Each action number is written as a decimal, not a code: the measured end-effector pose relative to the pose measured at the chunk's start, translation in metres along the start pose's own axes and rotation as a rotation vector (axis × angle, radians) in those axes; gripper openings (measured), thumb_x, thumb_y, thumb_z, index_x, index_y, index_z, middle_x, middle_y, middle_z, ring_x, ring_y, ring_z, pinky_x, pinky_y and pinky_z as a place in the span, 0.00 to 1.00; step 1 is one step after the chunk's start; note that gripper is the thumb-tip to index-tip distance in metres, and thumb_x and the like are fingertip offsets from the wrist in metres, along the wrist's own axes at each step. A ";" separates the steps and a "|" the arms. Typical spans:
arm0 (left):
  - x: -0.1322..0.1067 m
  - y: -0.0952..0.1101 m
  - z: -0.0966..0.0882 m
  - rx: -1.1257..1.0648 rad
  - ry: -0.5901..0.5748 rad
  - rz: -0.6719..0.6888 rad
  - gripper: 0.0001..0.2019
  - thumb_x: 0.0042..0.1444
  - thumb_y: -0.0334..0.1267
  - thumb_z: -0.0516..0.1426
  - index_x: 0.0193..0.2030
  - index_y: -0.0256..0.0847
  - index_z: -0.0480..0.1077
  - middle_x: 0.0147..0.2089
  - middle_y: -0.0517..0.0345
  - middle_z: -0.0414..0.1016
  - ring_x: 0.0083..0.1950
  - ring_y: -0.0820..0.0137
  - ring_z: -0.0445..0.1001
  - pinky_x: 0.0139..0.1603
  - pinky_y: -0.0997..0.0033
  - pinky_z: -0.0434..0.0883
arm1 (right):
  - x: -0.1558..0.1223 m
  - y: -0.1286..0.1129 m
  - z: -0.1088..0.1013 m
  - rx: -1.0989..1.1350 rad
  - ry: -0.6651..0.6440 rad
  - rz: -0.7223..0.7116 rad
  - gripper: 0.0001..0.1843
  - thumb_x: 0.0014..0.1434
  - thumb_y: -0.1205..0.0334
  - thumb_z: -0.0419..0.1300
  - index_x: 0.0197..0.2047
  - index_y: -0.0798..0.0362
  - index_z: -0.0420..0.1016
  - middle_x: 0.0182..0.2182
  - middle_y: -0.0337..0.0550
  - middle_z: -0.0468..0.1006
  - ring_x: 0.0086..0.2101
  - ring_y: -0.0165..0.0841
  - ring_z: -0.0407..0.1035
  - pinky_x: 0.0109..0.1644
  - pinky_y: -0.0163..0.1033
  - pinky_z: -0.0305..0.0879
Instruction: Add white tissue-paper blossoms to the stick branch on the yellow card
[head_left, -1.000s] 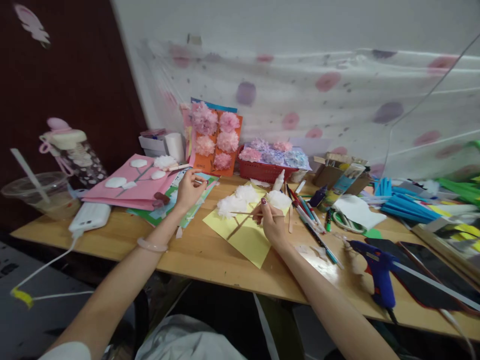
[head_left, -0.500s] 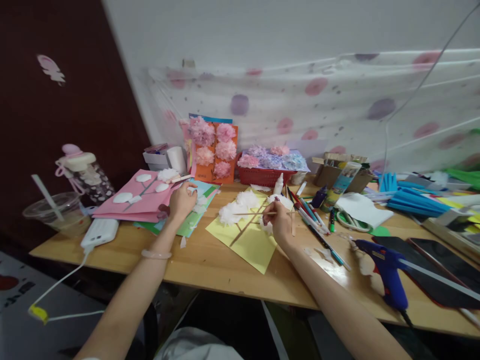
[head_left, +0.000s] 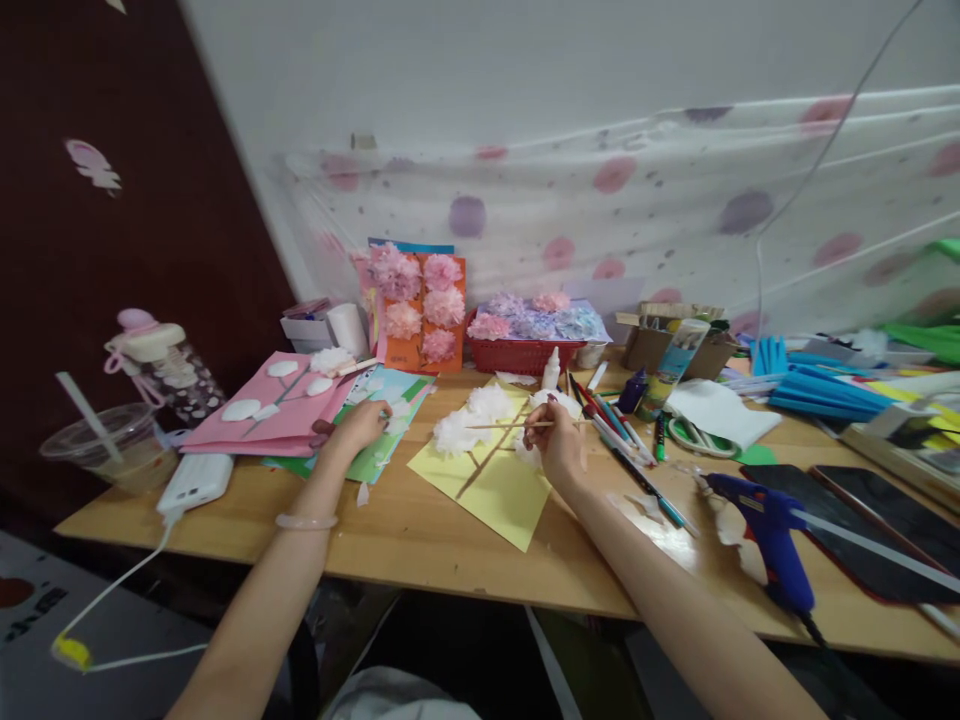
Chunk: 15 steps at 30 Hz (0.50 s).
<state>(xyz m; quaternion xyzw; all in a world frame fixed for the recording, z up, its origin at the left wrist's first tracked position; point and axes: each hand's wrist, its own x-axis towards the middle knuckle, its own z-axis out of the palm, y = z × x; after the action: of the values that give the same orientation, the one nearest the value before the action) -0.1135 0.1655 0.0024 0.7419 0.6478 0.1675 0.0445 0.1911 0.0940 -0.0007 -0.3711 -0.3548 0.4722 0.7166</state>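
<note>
My right hand (head_left: 555,445) pinches a thin wooden stick (head_left: 491,426), which lies level above a yellow sheet (head_left: 502,500). On that sheet are brown branch-like lines and fluffy white tissue flowers (head_left: 469,420), some partly hidden behind my right hand. My left hand (head_left: 364,425) is low over a light blue and green sheet (head_left: 375,462), its fingertips drawn together beside thin white scraps (head_left: 397,415). Whatever is between those fingertips is too small to make out. Left of it, a pink sheet (head_left: 289,415) carries white ovals and a white tissue flower (head_left: 331,360) on grey stems.
A white glue bottle (head_left: 551,370), several pens (head_left: 611,430) and a blue glue gun (head_left: 772,540) lie to the right. Behind stand a red basket (head_left: 517,357) and an orange flower card (head_left: 416,350). A drink cup (head_left: 105,445) and power bank (head_left: 196,482) are left.
My left hand has come down from near the pink sheet's edge to the white scraps on the blue-green sheet. My right hand keeps the stick in about the same place.
</note>
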 end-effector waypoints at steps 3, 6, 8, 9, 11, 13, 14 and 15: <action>-0.001 -0.001 0.001 0.018 -0.021 -0.010 0.09 0.47 0.28 0.58 0.35 0.40 0.76 0.38 0.49 0.81 0.43 0.60 0.77 0.45 0.68 0.69 | -0.001 -0.001 0.001 0.003 -0.004 0.008 0.17 0.48 0.55 0.55 0.13 0.54 0.69 0.11 0.38 0.64 0.12 0.25 0.57 0.13 0.30 0.54; -0.002 0.001 -0.001 0.005 0.003 -0.010 0.04 0.47 0.30 0.57 0.29 0.39 0.74 0.37 0.48 0.80 0.42 0.60 0.77 0.45 0.67 0.69 | -0.001 -0.001 0.001 0.004 -0.001 0.021 0.18 0.50 0.55 0.55 0.13 0.54 0.68 0.10 0.37 0.63 0.12 0.25 0.57 0.13 0.30 0.53; -0.003 0.006 -0.005 -0.027 0.040 0.001 0.03 0.47 0.31 0.58 0.28 0.40 0.74 0.38 0.49 0.80 0.44 0.60 0.77 0.46 0.67 0.69 | -0.001 0.000 0.001 0.007 0.005 0.028 0.19 0.50 0.55 0.55 0.13 0.54 0.68 0.11 0.37 0.63 0.11 0.24 0.56 0.13 0.30 0.53; -0.004 0.010 -0.007 -0.049 0.064 0.005 0.03 0.47 0.33 0.58 0.28 0.40 0.74 0.39 0.49 0.80 0.45 0.60 0.76 0.47 0.67 0.69 | -0.002 0.000 0.001 0.009 0.008 0.033 0.18 0.50 0.54 0.55 0.13 0.54 0.68 0.11 0.37 0.63 0.11 0.24 0.56 0.13 0.30 0.53; -0.005 0.017 -0.011 -0.102 0.112 0.003 0.04 0.48 0.37 0.58 0.30 0.41 0.73 0.41 0.51 0.80 0.43 0.61 0.76 0.46 0.68 0.69 | -0.002 0.000 0.001 0.013 0.013 0.043 0.18 0.49 0.54 0.55 0.14 0.54 0.68 0.11 0.36 0.63 0.11 0.24 0.56 0.14 0.30 0.54; -0.006 0.022 -0.013 -0.156 0.152 -0.020 0.07 0.50 0.41 0.58 0.32 0.41 0.73 0.41 0.53 0.80 0.39 0.63 0.77 0.42 0.68 0.70 | -0.002 -0.001 0.002 0.016 0.021 0.046 0.17 0.49 0.53 0.56 0.15 0.54 0.68 0.12 0.37 0.64 0.13 0.24 0.57 0.14 0.30 0.55; -0.006 0.023 -0.014 -0.178 0.170 -0.037 0.07 0.50 0.42 0.58 0.32 0.41 0.73 0.40 0.53 0.80 0.38 0.64 0.77 0.41 0.68 0.70 | -0.002 -0.002 0.002 0.021 0.024 0.046 0.17 0.49 0.53 0.56 0.16 0.54 0.69 0.14 0.37 0.66 0.14 0.25 0.59 0.15 0.30 0.56; -0.006 0.022 -0.015 -0.195 0.186 -0.055 0.07 0.50 0.41 0.57 0.32 0.41 0.73 0.40 0.54 0.80 0.38 0.63 0.77 0.41 0.68 0.70 | -0.002 -0.002 0.002 0.027 0.026 0.048 0.16 0.48 0.53 0.57 0.17 0.54 0.69 0.15 0.38 0.67 0.16 0.25 0.61 0.15 0.29 0.56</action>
<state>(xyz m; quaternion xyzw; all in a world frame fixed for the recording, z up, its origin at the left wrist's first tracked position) -0.0973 0.1543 0.0214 0.6972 0.6499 0.2963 0.0608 0.1895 0.0915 0.0014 -0.3757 -0.3301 0.4893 0.7145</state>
